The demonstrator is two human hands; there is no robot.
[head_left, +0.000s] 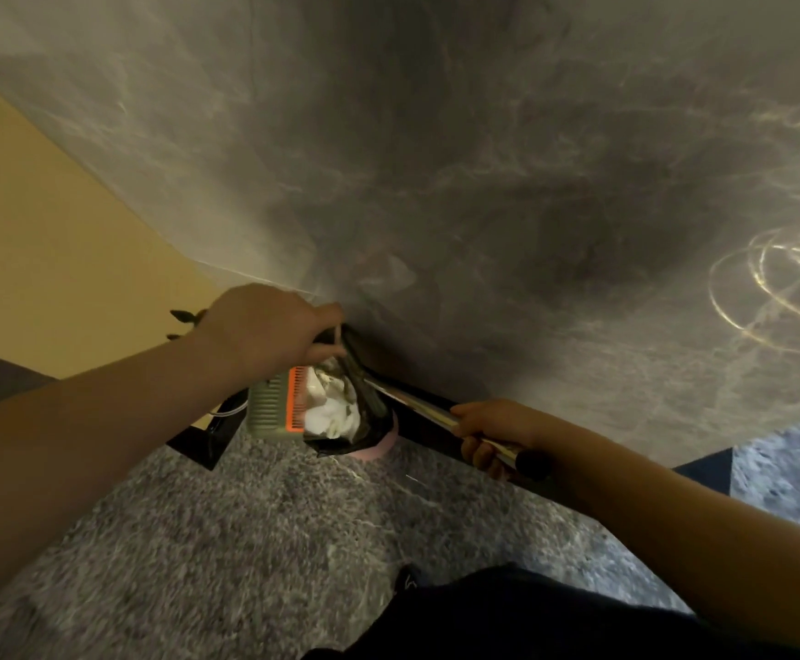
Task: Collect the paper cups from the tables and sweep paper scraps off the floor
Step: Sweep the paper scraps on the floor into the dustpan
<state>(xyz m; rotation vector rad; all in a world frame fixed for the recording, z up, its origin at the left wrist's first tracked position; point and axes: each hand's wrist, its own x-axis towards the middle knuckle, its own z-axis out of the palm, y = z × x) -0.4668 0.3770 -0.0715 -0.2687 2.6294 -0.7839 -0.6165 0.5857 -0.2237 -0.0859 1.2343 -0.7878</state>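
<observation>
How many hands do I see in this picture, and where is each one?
2. The left hand is at centre-left, above the pale green dustpan with an orange comb edge. The right hand is lower right, gripping the shiny metal handle. None appears hidden.

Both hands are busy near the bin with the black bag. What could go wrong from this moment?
1. The dustpan is tipped over the black bag, which already looks full of white paper; scraps may slide past the opening onto the floor.
2. The left hand seems to hold both the dustpan and the bag edge, so either could slip.
3. The right hand grips the metal handle close to the wall; it may knock the wall.
</observation>
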